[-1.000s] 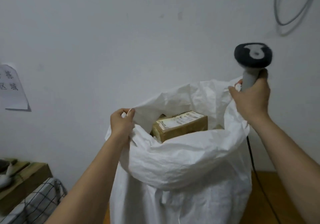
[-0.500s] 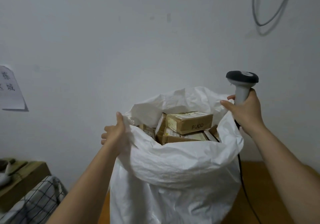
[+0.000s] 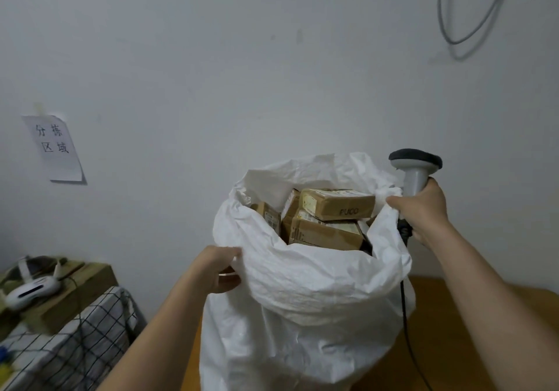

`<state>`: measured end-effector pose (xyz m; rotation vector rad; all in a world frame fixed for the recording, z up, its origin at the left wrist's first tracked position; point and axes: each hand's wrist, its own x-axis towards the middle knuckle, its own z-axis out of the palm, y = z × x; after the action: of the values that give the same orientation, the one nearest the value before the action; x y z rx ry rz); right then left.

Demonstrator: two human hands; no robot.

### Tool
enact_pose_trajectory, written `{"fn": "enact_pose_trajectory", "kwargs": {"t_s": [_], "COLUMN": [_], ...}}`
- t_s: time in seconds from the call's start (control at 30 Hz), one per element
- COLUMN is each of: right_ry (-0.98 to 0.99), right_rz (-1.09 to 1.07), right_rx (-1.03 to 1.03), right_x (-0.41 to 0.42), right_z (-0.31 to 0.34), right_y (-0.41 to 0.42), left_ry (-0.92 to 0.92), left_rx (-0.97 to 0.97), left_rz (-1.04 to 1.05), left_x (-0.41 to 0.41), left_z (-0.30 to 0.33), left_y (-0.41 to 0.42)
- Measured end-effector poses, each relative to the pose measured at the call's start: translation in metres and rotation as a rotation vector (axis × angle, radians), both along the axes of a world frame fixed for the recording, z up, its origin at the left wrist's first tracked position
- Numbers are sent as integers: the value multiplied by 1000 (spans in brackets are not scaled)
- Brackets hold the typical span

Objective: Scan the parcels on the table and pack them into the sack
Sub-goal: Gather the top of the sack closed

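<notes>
Parcels [image 3: 329, 219] fill the sack [image 3: 305, 294] on the tabletop [image 3: 472, 369] between your hands. Your left hand [image 3: 219, 269] grips its folded rim; your right hand [image 3: 423, 210] holds the scanner [image 3: 414, 171] and pinches the far rim. A sign [image 3: 54, 147] hangs at left.

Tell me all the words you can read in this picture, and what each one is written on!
"分拣区域", handwritten on the paper sign taped to the wall.
"FUCO", printed on the side of the top parcel in the white sack; the first letter is blurred, so this reading is unsure.
The shipping labels on the parcels are too small and blurred to read.
</notes>
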<state>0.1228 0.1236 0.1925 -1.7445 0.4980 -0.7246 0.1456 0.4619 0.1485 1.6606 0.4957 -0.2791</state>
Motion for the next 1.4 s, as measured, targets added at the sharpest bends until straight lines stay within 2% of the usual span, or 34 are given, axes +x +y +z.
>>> {"fn": "enact_pose_trajectory", "kwargs": {"t_s": [0.07, 0.17, 0.23, 0.27, 0.33, 0.4, 0.43, 0.5, 0.57, 0.6, 0.67, 0.77, 0.87, 0.97, 1.07, 1.23, 1.33, 1.4], "right_ry": [-83, -391, -526, -523, -440, -386, -395, -492, -625, -663, -637, -535, -595, -680, -596, -466, -458, -458], "right_rz": [-21, -57, -27, -3, 57, 70, 54, -19, -77, -89, -89, -49, -80, -113, -71, -70, -81, -94], "right_rx": [30, 89, 104, 77, 14, -15, -17, 19, 58, 53, -11, -66, -82, -89, -131, -182, -171, -186], "right_x": [-3, -10, -10, -9, -4, -2, -1, -3, -2, -1, -2, 2, 3, 6, 7, 10, 6, 4], "right_z": [11, 53, 71, 71, 58, 49, 52, 73, 97, 102, 96, 77, 88, 95, 78, 59, 54, 60], "right_y": [1, 1, 6, 12, 23, 26, 25, 22, 20, 21, 28, 36, 35, 36, 44, 40, 42, 45], "left_ry": [-177, -698, -873, -865, -704, -585, -606, -787, -908, -911, -797, -731, -891, -1009, -973, -1137, -1079, -974], "left_rx": [-48, -160, -181, -133, -42, -96, -129, -206, -380, -392, -282, -280, -291, -147, -46, -74, -61, -152], "left_rz": [36, 154, 239, 278, 339, 428, 502, 607, 652, 678, 706, 635, 544, 467, 432, 313, 318, 243], "left_x": [-2, 15, 22, 27, 29, 26, 25, 31, 45, 52, 53, 54, 49, 51, 50, 48, 47, 46], "left_z": [9, 69, 110, 108, 77, 46, 48, 84, 119, 120, 98, 61, 91, 109, 83, 83, 83, 81], "left_y": [-1, 5, 6, 6, 6, 13, 20, 36, 48, 51, 46, 41, 37, 29, 22, 11, -2, -10]}}
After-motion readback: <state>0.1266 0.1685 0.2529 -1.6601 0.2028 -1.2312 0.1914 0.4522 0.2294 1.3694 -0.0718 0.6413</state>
